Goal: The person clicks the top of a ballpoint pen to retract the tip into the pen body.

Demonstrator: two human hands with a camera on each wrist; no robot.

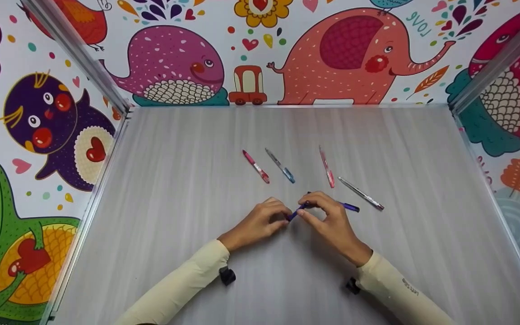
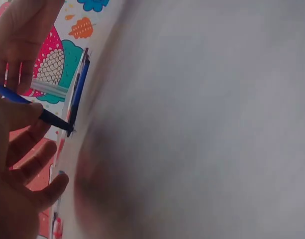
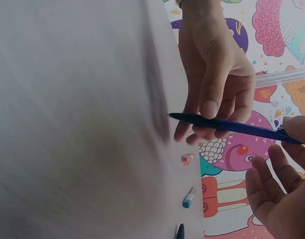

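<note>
Both hands meet over the near-middle of the table, holding one blue pen point(image 3: 247, 128) between them. My left hand point(image 1: 260, 221) pinches its dark, pointed end with thumb and fingers, as the right wrist view shows. At the other end, by the clip, my right hand point(image 1: 334, 223) grips the pen with thumb and forefinger while its other fingers are spread. A second blue pen point(image 1: 350, 206) lies on the table just beyond the right hand, which partly covers it in the head view.
Beyond the hands lie a pink-red pen point(image 1: 256, 167), a clear pen with a teal end point(image 1: 280, 166), a clear pen with a red end point(image 1: 327, 167) and a clear pen with a dark end point(image 1: 361, 194). Printed panels with metal frame edges point(image 1: 287, 106) border the grey table point(image 1: 174, 158).
</note>
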